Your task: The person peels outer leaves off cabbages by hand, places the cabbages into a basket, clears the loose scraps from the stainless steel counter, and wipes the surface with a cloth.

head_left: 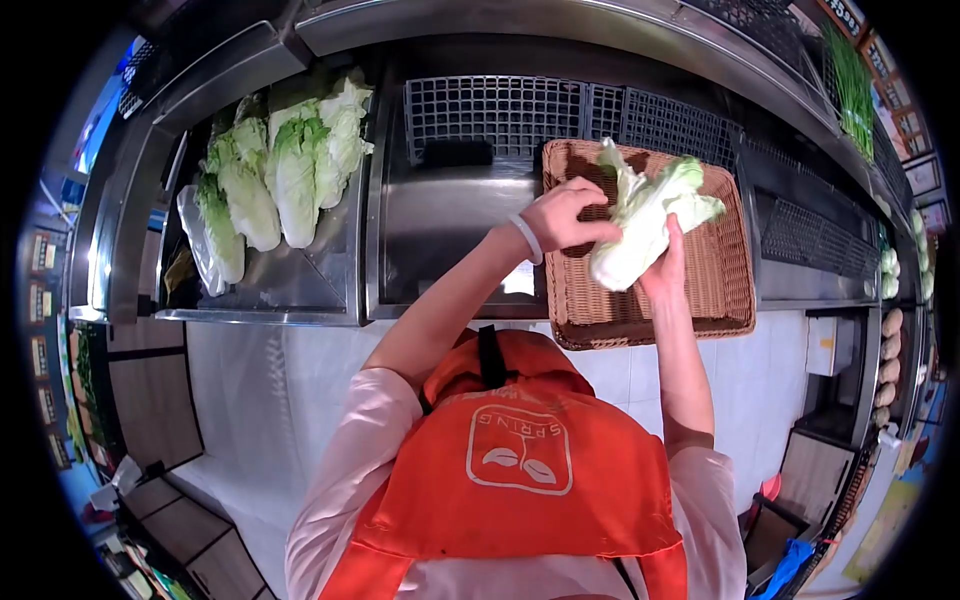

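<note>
A napa cabbage (640,225) with a white base and pale green leaves is held over a brown wicker basket (735,300). My right hand (668,265) is wrapped round its right side and underside. On the left, my left hand (568,215), with a white band at the wrist, has its fingers bent at the cabbage's side, near an outer leaf (622,170) that stands away from the head. Whether those fingers grip the leaf is hard to make out. The basket's inside shows under the cabbage, on the metal counter's front edge.
Several napa cabbages (297,180) lie in the metal bay at the left, one of them in clear wrap. Black plastic grates (495,108) line the back of the counter. At the far right are green stalks (848,85) and round produce (889,348).
</note>
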{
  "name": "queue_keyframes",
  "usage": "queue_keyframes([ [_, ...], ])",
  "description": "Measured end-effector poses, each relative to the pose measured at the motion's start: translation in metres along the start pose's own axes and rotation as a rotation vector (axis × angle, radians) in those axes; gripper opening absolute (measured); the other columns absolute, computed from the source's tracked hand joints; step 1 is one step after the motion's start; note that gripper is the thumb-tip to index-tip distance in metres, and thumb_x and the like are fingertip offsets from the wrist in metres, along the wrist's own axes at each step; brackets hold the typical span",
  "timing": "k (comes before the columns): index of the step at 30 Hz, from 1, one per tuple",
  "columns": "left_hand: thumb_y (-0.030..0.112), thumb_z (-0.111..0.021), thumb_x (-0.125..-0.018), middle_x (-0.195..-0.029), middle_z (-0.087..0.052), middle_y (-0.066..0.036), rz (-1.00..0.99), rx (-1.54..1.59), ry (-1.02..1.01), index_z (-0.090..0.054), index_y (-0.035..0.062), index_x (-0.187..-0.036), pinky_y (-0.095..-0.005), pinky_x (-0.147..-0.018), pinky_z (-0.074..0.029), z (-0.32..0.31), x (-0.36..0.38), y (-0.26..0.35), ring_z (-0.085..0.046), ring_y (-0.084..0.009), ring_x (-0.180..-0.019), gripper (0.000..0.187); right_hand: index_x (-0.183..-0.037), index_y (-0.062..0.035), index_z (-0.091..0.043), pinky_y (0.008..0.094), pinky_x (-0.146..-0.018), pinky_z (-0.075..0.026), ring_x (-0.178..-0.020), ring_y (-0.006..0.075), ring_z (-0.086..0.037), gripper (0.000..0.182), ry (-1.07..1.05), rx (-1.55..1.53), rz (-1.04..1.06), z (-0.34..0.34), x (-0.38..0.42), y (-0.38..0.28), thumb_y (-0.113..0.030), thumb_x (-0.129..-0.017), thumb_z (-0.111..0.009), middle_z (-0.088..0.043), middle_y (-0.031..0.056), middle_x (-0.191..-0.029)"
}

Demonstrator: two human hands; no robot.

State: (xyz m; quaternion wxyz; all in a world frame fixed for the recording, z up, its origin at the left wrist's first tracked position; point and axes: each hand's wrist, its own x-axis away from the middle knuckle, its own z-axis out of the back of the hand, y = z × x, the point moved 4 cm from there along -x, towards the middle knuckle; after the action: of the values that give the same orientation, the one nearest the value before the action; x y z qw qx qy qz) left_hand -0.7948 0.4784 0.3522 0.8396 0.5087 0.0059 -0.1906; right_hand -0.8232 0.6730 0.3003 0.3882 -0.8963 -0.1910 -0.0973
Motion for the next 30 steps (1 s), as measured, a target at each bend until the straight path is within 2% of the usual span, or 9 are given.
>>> queue_keyframes([
  [2, 0.039, -0.067, -0.077, -0.115, -0.053, -0.02, 0.178, 0.33, 0.053, -0.056, -0.0084, -0.109, -0.034, -0.094, -0.04, -0.003, 0.005, -0.022, -0.051, -0.0292, -0.108, 0.058, -0.135, -0.004, -0.031, 0.0447, -0.102, -0.038, -0.118, 0.0297, -0.045, 0.073, 0.02, 0.054, 0.029, 0.017, -0.026, -0.01, -0.039, -0.08, -0.065, -0.045, 0.0151, -0.13],
  [3, 0.036, -0.069, -0.077, -0.111, -0.057, -0.017, 0.206, 0.022, 0.31, -0.055, -0.0057, -0.111, -0.0351, -0.091, -0.042, -0.018, 0.014, -0.057, -0.054, -0.0289, -0.105, 0.056, -0.135, -0.0034, -0.03, 0.0449, -0.102, -0.038, -0.118, 0.0298, -0.045, 0.075, 0.044, 0.109, 0.019, 0.023, -0.037, -0.014, -0.038, -0.079, -0.066, -0.045, 0.0155, -0.129],
  [6, 0.033, -0.07, -0.075, -0.11, -0.06, -0.014, 0.634, -0.188, 0.468, -0.052, -0.0015, -0.116, -0.0359, -0.088, -0.043, -0.066, 0.05, -0.114, -0.055, -0.0294, -0.104, 0.057, -0.132, 0.0033, -0.032, 0.0408, -0.097, -0.044, -0.112, 0.0291, -0.051, 0.078, 0.055, 0.351, -0.064, 0.031, -0.066, -0.006, -0.031, -0.075, -0.073, -0.05, 0.0185, -0.123],
  [9, 0.025, -0.068, -0.075, -0.112, -0.059, -0.014, 0.702, 0.254, 0.376, -0.048, 0.001, -0.121, -0.0361, -0.088, -0.043, -0.109, 0.06, -0.15, -0.055, -0.0282, -0.106, 0.055, -0.13, 0.0031, -0.033, 0.0401, -0.093, -0.046, -0.105, 0.0296, -0.056, 0.078, 0.038, 0.697, -0.21, 0.029, -0.084, 0.033, -0.024, -0.071, -0.076, -0.053, 0.0192, -0.118],
  [13, 0.008, -0.053, -0.08, -0.103, -0.06, -0.023, 0.623, 0.242, 0.512, -0.049, -0.0026, -0.112, -0.0377, -0.085, -0.044, -0.112, 0.056, -0.129, -0.057, -0.0332, -0.102, 0.034, -0.125, 0.0047, -0.036, 0.0321, -0.085, -0.047, -0.101, 0.0266, -0.056, 0.081, 0.029, 1.22, -0.066, 0.059, -0.123, 0.085, -0.024, -0.063, -0.081, -0.056, 0.0175, -0.112],
  [17, 0.008, -0.051, -0.08, -0.099, -0.061, -0.023, 0.623, 0.27, 0.566, -0.048, -0.0023, -0.113, -0.0387, -0.083, -0.045, -0.076, 0.073, -0.117, -0.058, -0.0371, -0.097, 0.035, -0.121, 0.0097, -0.041, 0.0319, -0.089, -0.046, -0.101, 0.0276, -0.058, 0.09, -0.049, 1.195, 0.069, 0.012, -0.113, 0.082, -0.037, -0.057, -0.083, -0.058, 0.0229, -0.11],
  [21, 0.008, -0.052, -0.079, -0.099, -0.06, -0.023, 0.596, 0.199, 0.666, -0.047, -0.0025, -0.114, -0.0381, -0.083, -0.044, -0.024, 0.105, -0.097, -0.058, -0.0357, -0.098, 0.037, -0.111, 0.0041, -0.052, 0.0315, -0.085, -0.047, -0.095, 0.0237, -0.06, 0.06, -0.298, 0.958, -0.014, -0.062, -0.085, 0.096, -0.025, -0.067, -0.079, -0.062, 0.0176, -0.102],
  [24, 0.008, -0.053, -0.08, -0.101, -0.06, -0.022, 0.524, 0.197, 0.719, -0.047, -0.0026, -0.115, -0.0364, -0.085, -0.044, 0.008, 0.134, -0.1, -0.058, -0.0329, -0.1, 0.037, -0.119, 0.0034, -0.045, 0.0299, -0.084, -0.046, -0.094, 0.0202, -0.058, 0.064, -0.527, 0.829, 0.067, -0.11, -0.065, 0.109, -0.018, -0.069, -0.079, -0.06, 0.0104, -0.105],
  [30, 0.007, -0.056, -0.08, -0.102, -0.06, -0.016, 0.415, 0.116, 0.838, -0.049, -0.0033, -0.113, -0.0325, -0.084, -0.043, 0.059, 0.175, -0.121, -0.056, -0.0228, -0.095, 0.035, -0.119, 0.0046, -0.044, 0.0351, -0.086, -0.045, -0.101, 0.0262, -0.056, 0.078, -0.489, 1.082, 0.386, -0.151, -0.082, 0.167, -0.033, -0.062, -0.081, -0.057, 0.0183, -0.109],
])
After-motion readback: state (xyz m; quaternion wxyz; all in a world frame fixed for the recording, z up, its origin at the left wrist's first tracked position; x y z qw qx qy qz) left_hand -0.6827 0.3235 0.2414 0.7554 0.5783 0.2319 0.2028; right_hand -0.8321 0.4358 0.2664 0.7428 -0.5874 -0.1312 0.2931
